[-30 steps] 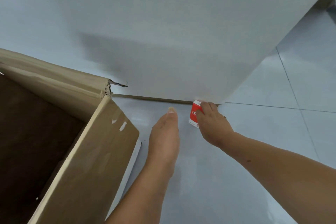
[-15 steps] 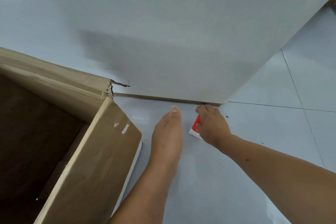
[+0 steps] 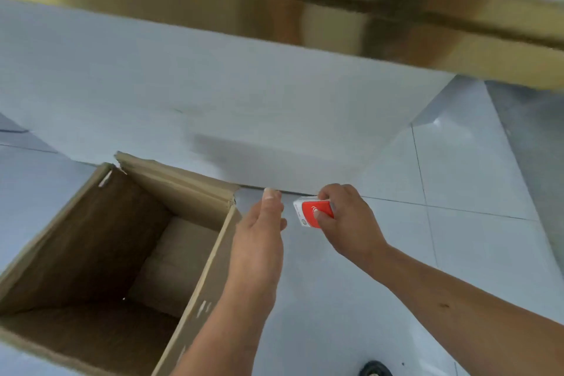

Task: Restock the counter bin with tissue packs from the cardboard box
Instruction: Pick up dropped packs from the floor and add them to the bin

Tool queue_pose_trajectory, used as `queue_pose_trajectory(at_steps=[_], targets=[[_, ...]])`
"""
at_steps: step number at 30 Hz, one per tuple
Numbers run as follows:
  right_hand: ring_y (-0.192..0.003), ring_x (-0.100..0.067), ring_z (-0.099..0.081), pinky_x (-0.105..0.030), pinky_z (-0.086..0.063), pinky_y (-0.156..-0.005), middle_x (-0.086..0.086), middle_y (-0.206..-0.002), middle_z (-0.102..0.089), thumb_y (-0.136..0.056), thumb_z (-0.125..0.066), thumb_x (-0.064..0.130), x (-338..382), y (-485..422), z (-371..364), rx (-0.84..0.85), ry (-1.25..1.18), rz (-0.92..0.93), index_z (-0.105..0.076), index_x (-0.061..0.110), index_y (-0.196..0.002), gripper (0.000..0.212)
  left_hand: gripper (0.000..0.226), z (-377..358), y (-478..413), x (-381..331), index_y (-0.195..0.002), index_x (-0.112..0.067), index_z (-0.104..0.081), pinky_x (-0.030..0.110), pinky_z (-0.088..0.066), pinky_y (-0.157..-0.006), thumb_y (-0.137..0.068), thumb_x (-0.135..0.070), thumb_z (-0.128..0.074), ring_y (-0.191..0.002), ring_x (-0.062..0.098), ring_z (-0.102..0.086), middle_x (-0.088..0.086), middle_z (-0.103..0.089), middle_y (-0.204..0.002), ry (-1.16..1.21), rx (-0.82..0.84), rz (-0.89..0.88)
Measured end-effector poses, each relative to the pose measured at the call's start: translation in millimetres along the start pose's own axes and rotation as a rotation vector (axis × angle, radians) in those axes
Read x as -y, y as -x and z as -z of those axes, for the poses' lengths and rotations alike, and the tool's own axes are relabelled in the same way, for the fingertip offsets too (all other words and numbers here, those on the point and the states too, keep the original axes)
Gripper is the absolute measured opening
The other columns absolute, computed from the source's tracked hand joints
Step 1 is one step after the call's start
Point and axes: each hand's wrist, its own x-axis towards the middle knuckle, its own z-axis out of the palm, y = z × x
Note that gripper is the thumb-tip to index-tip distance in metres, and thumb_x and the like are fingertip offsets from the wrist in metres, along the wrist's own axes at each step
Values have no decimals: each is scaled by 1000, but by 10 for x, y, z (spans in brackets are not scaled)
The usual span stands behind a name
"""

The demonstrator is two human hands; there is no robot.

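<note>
**Tissue pack pinched in the right hand, low by the foot of the table**

The tissue pack (image 3: 311, 213), red with a white edge and a white mark on its face, sits in the right hand (image 3: 348, 223). The thumb lies across the red face and the fingers curl over its far edge, clamped on it, so much of the pack's right side is hidden. Whether the pack touches the floor (image 3: 457, 253) cannot be told.

Just beside it, the left hand (image 3: 259, 247) is held edge-on with its fingers straight and close together, gripping nothing. Its palm side is turned away from the camera.

To the left stands the cardboard box (image 3: 91, 238), open at the top, with its near corner cut off by the frame. Deep inside lies a pale layer (image 3: 177, 253), too dim to make out as separate packs.

Behind the hands rises the white front of the table (image 3: 244, 101), topped by a gold band (image 3: 335, 3) smeared by motion blur. The glossy pale floor tiles reflect light at the right. A dark object (image 3: 374, 369) at the bottom edge is cut off and cannot be identified
</note>
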Motion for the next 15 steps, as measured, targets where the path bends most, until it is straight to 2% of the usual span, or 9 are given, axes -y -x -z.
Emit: queue_pose_trajectory(at_steps=[3,7,9,11,13,15], targets=[[-78,-8,-53,-24,-41,-62,8,-91,-52,-83,-66,21,698,332,714,-67,-68,-28,-50,24,-86,17,50,257,539,-602,-134,-31,-60,37,-43,-101,-100,-60,-37,-111,3,-62,-15,-65,-124,31,-28,-2],[-76,-13,-56,-33,-49,-67,7,-79,-60,-81,-72,21,1694,848,1614,-105,-150,-80,-50,22,-75,23,48,667,1339,-1518,-136,-29,-61,37,-43,-104,-102,-55,-39,-114,9,-62,-9,-65,-130,84,-56,8],[-83,-11,-60,-28,-51,-68,10,-87,-63,-83,-72,20,2176,1111,2027,-99,-229,-94,-56,25,-84,17,45,889,1731,-1972,-135,-27,-62,33,-42,-98,-104,-51,-40,-115,11,-61,-8,-65,-129,104,-66,11],[-95,-6,-60,-19,-49,-74,13,-103,-64,-86,-70,17,2638,1349,2393,-84,-291,-66,-63,31,-104,24,39,1100,2088,-2378,-122,-31,-66,34,-40,-98,-102,-54,-42,-112,10,-61,-12,-66,-121,90,-85,1],[-104,-5,-58,-26,-51,-86,12,-114,-63,-88,-65,12,3076,1496,2717,-95,-339,-9,-67,32,-116,34,34,1286,2378,-2804,-113,-33,-67,39,-41,-103,-102,-55,-43,-108,8,-62,-13,-67,-117,81,-102,-39],[-108,-6,-56,-32,-51,-93,10,-118,-60,-93,-60,7,3495,1570,3015,-110,-380,36,-69,31,-119,37,35,1430,2590,-3219,-120,-32,-66,44,-41,-108,-103,-52,-43,-108,10,-63,-11,-67,-120,78,-121,-87]])
